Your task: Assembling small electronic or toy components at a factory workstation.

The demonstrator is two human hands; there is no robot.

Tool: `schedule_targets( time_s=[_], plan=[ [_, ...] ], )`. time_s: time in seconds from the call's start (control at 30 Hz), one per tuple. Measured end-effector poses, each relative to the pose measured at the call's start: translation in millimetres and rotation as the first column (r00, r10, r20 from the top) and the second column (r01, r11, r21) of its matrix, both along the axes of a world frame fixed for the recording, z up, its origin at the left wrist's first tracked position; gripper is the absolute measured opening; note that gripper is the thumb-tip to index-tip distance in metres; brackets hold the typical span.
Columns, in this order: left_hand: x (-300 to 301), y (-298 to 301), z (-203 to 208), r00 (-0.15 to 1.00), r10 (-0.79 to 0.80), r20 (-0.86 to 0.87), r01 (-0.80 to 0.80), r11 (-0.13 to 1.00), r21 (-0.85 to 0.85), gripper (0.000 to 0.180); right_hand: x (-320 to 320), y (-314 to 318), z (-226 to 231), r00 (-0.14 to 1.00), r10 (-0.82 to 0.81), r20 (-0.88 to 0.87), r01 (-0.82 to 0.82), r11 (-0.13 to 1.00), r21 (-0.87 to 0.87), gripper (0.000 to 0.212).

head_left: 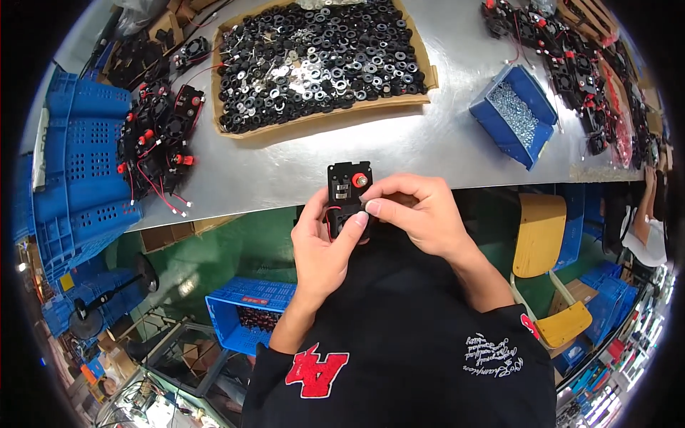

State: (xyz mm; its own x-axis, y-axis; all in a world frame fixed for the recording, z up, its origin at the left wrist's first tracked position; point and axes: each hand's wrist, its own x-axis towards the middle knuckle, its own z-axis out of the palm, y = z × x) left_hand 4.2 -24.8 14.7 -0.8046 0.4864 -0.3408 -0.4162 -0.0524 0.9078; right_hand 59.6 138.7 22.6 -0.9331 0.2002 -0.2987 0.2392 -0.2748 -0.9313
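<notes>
**Unit in our left hand, right fingertips at its face**

We have the black unit (341, 171) at the near edge of the surface (300, 160), its far end over the metal and its near end toward our body. Our left hand (321, 250) grips it from the left, thumb laid across the near part, probably to steady it while leaving the upper face free. That face is turned up to us, likely so that the red knob (359, 180) at its far right is easy to see.

Our right hand (424, 214) comes in from the right, thumb and forefinger pinched together just near of the knob. Something small and dark may sit between those fingertips; we cannot tell what.

Straight ahead, the tray (328, 119) of mixed rings (321, 57) lies on the far side, and the blue bin (499, 135) of small metal pieces (515, 113) stands to the right, tilted toward us; both seem set for an easy reach. More wired units are heaped in a left pile (160, 135) beside the blue crate (93, 160), and in a right pile (585, 78), which perhaps leaves the middle for handling.
</notes>
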Motion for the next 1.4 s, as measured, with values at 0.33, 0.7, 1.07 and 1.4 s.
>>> schedule_targets(
  time_s=[0.33, 0.7, 1.07, 1.4],
  plan=[
    [-4, -13, 0, 0.998, 0.036, 0.06, -0.035, 0.999, -0.013, 0.043, -1, 42, -1, 0.935, -0.353, 0.02, 0.338, 0.874, -0.35, 0.016],
    [-10, -20, -5, 0.999, 0.024, 0.035, -0.024, 1.0, 0.001, 0.042, -134, 110, 1, 0.956, 0.265, -0.124, 0.075, 0.188, 0.979, 0.018],
    [-11, -34, -10, 0.997, 0.069, 0.029, -0.069, 0.998, -0.001, 0.039, -152, 116, -13, 0.919, 0.394, -0.032, 0.009, 0.06, 0.998, 0.016],
    [-12, -32, -10, 0.998, 0.057, 0.033, -0.056, 0.998, -0.032, 0.036, -146, 97, 3, 0.927, 0.369, 0.065, -0.133, 0.163, 0.978, 0.023]
  ],
)
